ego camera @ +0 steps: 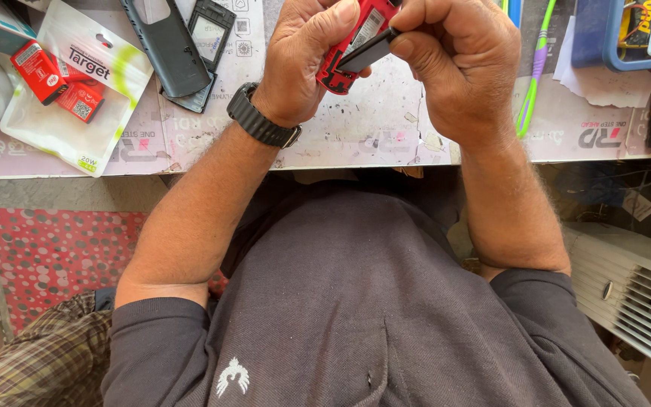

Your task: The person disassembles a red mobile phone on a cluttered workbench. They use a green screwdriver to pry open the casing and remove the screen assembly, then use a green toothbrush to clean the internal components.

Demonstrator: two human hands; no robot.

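Left hand (307,56) grips a glossy red phone body (356,41), right hand (457,64) pinches a flat black battery (367,51) against it; grey phone covers (182,45) lie left.

Left hand (307,60) grips red phone body (356,41); right hand (457,64) pinches black battery (367,51) against it, above table (371,128).
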